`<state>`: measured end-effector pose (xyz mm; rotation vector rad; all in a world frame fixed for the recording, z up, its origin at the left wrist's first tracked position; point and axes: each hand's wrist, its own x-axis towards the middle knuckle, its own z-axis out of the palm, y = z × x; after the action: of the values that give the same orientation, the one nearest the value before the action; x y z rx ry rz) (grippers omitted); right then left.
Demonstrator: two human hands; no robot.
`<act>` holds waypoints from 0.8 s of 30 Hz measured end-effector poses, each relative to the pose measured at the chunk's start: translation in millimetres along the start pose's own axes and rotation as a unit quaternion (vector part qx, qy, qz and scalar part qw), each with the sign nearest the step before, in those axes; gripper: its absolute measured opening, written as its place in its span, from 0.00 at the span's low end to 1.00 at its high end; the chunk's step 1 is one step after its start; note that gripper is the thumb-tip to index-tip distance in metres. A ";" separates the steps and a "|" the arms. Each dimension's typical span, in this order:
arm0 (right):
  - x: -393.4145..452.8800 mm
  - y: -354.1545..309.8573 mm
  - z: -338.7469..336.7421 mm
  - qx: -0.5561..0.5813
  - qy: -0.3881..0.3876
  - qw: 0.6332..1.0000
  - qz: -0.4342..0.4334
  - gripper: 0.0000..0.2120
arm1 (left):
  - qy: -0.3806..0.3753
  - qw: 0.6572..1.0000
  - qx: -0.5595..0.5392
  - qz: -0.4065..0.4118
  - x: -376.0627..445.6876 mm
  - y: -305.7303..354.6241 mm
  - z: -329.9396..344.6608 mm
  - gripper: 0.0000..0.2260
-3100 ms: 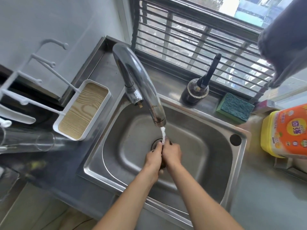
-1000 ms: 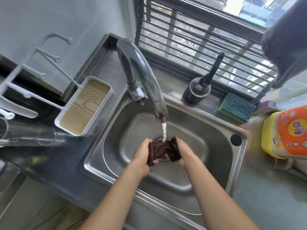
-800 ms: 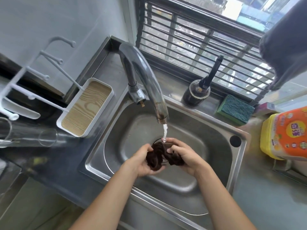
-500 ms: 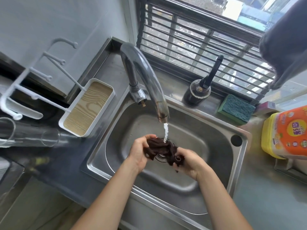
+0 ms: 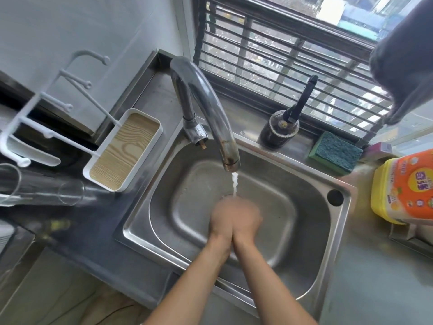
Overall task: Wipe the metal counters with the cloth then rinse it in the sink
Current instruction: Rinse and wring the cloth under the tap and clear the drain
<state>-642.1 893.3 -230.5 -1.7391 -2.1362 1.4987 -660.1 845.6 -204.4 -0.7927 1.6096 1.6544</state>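
Observation:
My left hand [image 5: 222,216] and my right hand [image 5: 246,216] are pressed side by side low in the steel sink [image 5: 341,184], over the drain. Both are blurred, with fingers curled inward. The dark brown cloth is hidden between them. Water [image 5: 235,184] runs from the curved chrome faucet [image 5: 206,102] onto the tops of my hands. The metal counter [image 5: 375,282] lies to the right of the basin.
A white rack with a wood-patterned tray [image 5: 124,148] and a clear glass [image 5: 46,191] stand left of the sink. Behind it are a dark pump bottle [image 5: 281,130] and a green sponge [image 5: 335,153]. A yellow-orange detergent tub [image 5: 407,188] sits right. A grey cloth [image 5: 407,55] hangs by the barred window.
Half a second ago my hands were apart with the brown cloth stretched between them under the stream. Now they have come together and closed over it, hiding it.

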 end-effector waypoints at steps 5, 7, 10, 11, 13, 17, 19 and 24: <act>34.2 -11.4 -11.3 -0.067 -0.037 0.997 0.009 0.17 | -0.048 0.997 0.063 0.000 1.4 10.2 -12.1 0.08; 37.3 -14.2 -15.1 -0.054 -0.049 0.997 0.021 0.15 | 0.017 0.999 0.051 -0.008 13.6 16.3 -18.5 0.10; 13.0 -15.5 -1.6 -0.039 -0.156 0.986 -0.050 0.23 | 0.025 0.993 -0.071 -0.088 17.4 21.4 -16.8 0.20; 1.6 -10.0 5.2 -0.080 -0.178 0.977 -0.085 0.24 | 0.005 0.990 -0.092 -0.110 15.5 22.0 -12.2 0.24; -4.8 -3.1 9.8 -0.122 -0.114 0.980 -0.107 0.20 | -0.027 0.987 -0.092 -0.125 11.8 17.4 -4.6 0.30; 26.0 -17.2 0.9 -0.034 -0.116 0.993 0.010 0.20 | -0.056 0.988 -0.042 -0.134 2.9 11.2 -3.1 0.22; 38.4 -28.3 -6.3 0.033 -0.130 0.986 0.100 0.19 | -0.064 0.990 -0.005 -0.125 5.0 15.1 -5.0 0.16; 31.2 -35.1 -21.5 0.208 -0.140 0.946 0.205 0.10 | -0.012 0.994 -0.037 -0.102 15.2 24.8 -9.2 0.14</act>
<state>-669.1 933.5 -212.3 -1.9703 -1.4274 2.2183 -689.4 837.4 -202.9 -0.9384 1.4068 1.5784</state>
